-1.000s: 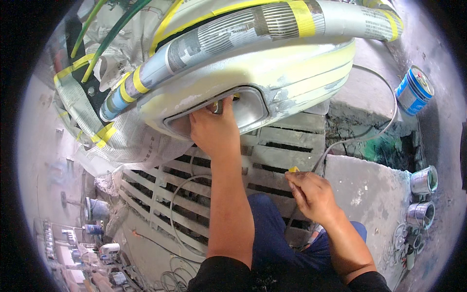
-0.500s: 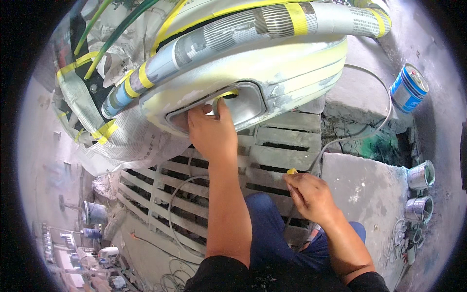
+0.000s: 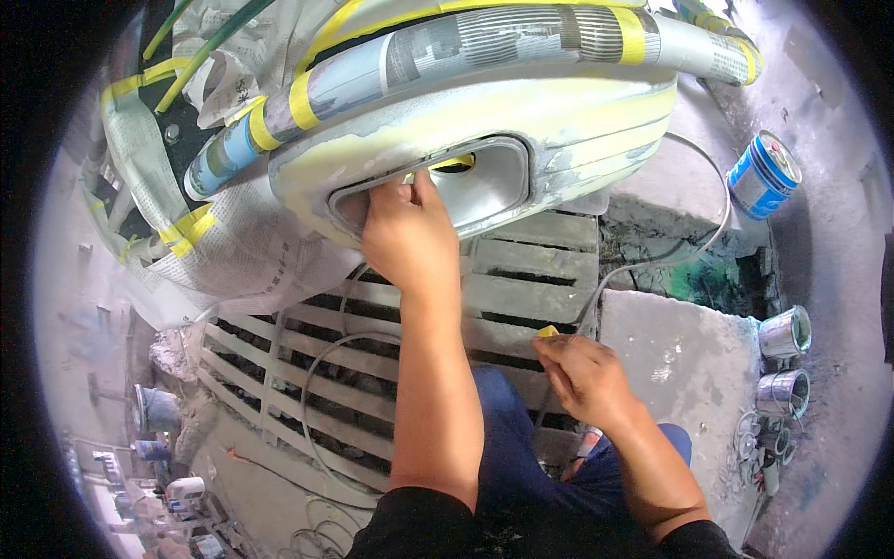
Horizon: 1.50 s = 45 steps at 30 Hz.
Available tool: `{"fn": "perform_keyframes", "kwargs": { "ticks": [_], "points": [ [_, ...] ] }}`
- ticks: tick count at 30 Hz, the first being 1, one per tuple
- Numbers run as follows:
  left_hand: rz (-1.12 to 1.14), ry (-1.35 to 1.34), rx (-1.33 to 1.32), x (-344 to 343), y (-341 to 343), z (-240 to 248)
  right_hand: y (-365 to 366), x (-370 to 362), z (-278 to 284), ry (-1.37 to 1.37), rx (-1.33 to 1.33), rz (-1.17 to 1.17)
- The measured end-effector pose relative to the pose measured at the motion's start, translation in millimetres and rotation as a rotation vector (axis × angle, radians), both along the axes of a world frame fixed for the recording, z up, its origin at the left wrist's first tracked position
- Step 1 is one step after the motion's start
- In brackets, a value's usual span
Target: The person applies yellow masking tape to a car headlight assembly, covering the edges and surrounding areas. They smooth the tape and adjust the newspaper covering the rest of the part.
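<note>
A curved body panel [image 3: 596,121], patched in pale yellow and grey, hangs in front of me with an oval recess [image 3: 494,177] in its face. My left hand [image 3: 410,233] reaches into the recess's left part, thumb and fingers drawn together. A scrap of yellow shows by its fingertips, but what they grip is hidden. Yellow masking tape [image 3: 461,164] edges a dark hole inside the recess. Lower right, over the slatted grating, my right hand [image 3: 591,373] is closed on a small yellow piece [image 3: 548,332] that looks like masking tape.
A tube wrapped in newspaper [image 3: 484,42] and tape curves above the panel. Newspaper sheeting [image 3: 233,252] hangs at left. A hose [image 3: 643,268] runs over the grating [image 3: 521,293] and a broken pit. At right stand a blue can [image 3: 765,177] and open paint tins [image 3: 784,333].
The panel and surroundings have shifted slightly in view as the head moved. My left hand stays at the recess, and my right hand still holds the yellow piece.
</note>
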<state>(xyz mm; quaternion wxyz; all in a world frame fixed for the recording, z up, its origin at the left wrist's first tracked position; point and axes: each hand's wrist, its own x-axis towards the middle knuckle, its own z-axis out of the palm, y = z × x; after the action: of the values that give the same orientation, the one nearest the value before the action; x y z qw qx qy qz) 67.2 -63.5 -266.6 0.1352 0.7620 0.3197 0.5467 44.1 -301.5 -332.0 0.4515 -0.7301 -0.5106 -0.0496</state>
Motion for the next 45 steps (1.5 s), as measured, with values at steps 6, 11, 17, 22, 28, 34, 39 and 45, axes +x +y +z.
{"fn": "perform_keyframes", "kwargs": {
  "ticks": [6, 11, 17, 22, 28, 34, 39, 45],
  "points": [
    [0.028, -0.022, 0.098, 6.4, 7.6, -6.0, 5.2, -2.7, 2.0, 0.001, 0.011, 0.000],
    [0.065, -0.030, 0.159, 12.7, 11.2, -8.5, 10.5, -0.1, 5.5, 0.010, 0.040, 0.002],
    [0.157, 0.063, 0.045, 16.3, 3.3, -2.6, 10.6, 13.9, 2.6, 0.042, 0.075, 0.007],
    [0.256, 0.174, 0.089, 14.8, -0.6, 2.9, 9.8, 26.4, 1.8, 0.061, 0.105, 0.045],
    [0.300, 0.196, 0.089, 15.6, 0.3, 1.5, 5.3, 42.6, -6.6, 0.078, 0.098, 0.059],
    [0.338, 0.205, 0.024, 19.3, -6.9, 4.4, 2.8, 49.0, -11.3, 0.092, 0.096, 0.059],
    [0.325, 0.195, 0.071, 17.8, -9.4, 4.8, 1.5, 47.0, -10.5, 0.080, 0.105, 0.056],
    [0.116, 0.161, 0.014, 3.0, -6.4, -2.3, 2.1, 38.5, -6.5, 0.066, 0.077, 0.044]
  ]
}}
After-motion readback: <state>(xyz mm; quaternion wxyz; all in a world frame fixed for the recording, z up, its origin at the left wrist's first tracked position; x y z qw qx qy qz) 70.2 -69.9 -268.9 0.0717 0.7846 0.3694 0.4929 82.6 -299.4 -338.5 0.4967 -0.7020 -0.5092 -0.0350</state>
